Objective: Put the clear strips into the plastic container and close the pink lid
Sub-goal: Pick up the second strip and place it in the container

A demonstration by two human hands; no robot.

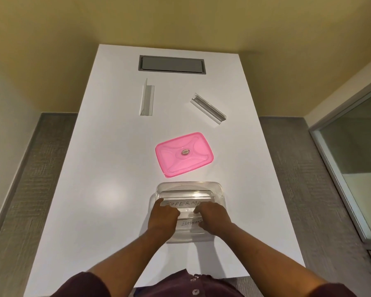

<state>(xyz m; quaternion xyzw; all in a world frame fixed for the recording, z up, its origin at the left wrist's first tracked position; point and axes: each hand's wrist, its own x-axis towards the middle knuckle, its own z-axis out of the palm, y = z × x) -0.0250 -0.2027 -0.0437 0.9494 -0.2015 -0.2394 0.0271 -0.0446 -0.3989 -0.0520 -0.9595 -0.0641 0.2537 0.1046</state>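
1. Both hands, left hand (pixel 164 213) and right hand (pixel 212 214), are seen inside the plastic container (pixel 220 190); fingers (pixel 160 201) are curled onto a labelled clear strip (pixel 183 204).
2. Two clear strips (pixel 147 97) lie well beyond the fingers; the pink lid (pixel 183 154) lies between.
3. Strips are judged light, stiff, slippery; an end grasp is advised.

Both hands reach into the clear container (pixel 220 189) on the white worktop (pixel 107 168), the left hand (pixel 164 215) and right hand (pixel 214 217) pressing a labelled strip (pixel 183 203). The pink lid (pixel 184 154) lies just beyond; two strips (pixel 147 97) (pixel 208 109) rest farther off.
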